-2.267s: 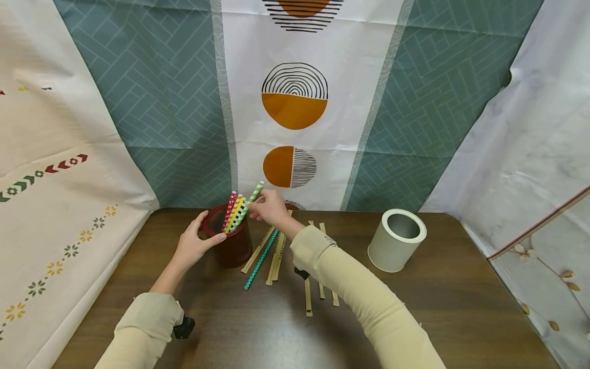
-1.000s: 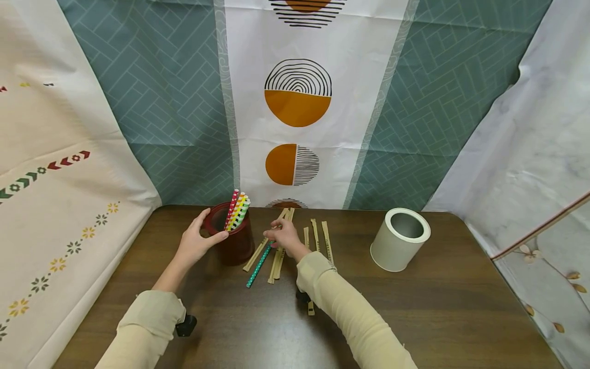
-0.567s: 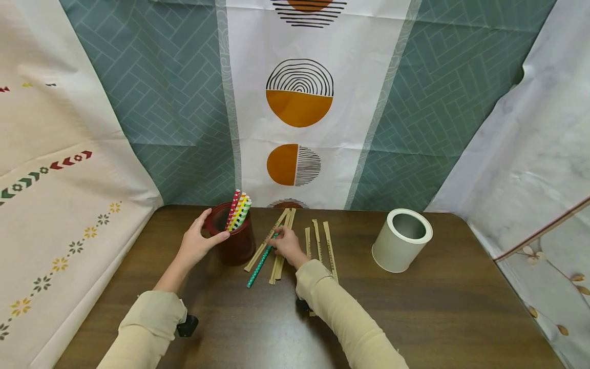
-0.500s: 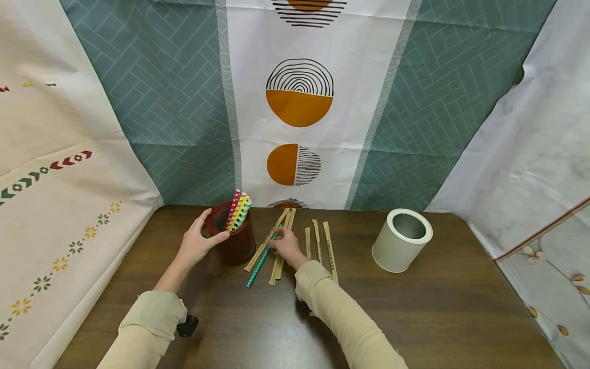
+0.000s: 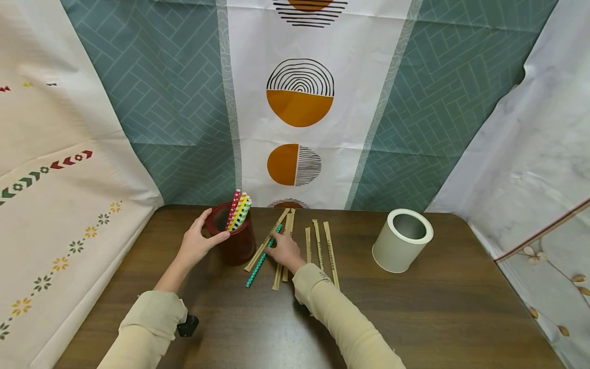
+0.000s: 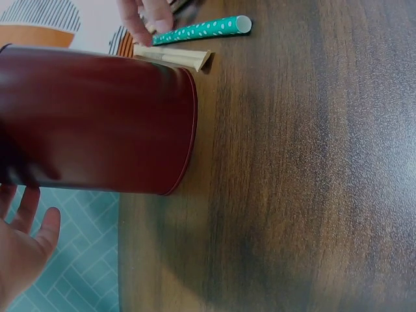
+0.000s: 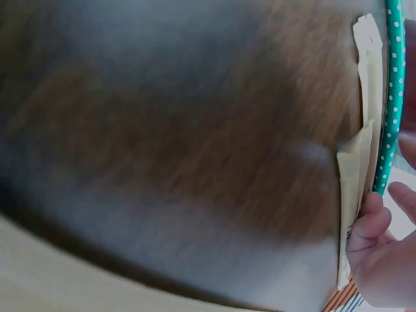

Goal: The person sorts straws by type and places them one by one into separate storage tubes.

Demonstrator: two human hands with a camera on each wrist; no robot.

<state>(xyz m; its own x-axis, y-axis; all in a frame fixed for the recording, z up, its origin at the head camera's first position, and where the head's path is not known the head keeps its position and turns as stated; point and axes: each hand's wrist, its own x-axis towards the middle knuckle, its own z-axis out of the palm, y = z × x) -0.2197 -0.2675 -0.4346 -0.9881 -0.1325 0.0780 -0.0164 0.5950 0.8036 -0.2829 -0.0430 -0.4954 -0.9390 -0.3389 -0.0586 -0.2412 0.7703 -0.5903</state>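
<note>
My left hand holds the dark red canister around its side, thumb at the front rim and fingers at the left. Several patterned paper straws in red, yellow, black and green lean inside it. To its right lies a teal polka-dot straw, across or beside brown paper-wrapped sticks. My right hand is low over these, thumb and finger pinching the teal straw near its upper part. In the right wrist view, that straw passes between the fingertips, beside two wrapped sticks.
More paper-wrapped sticks lie to the right of my right hand, partly hidden by the sleeve. A white canister with an open top stands farther right. The patterned cloth hangs behind the table's back edge.
My right hand released a green striped straw into the red canister, then came down to the teal straw. Wrapped sticks beneath it have shifted slightly. My left hand stays on the canister.
</note>
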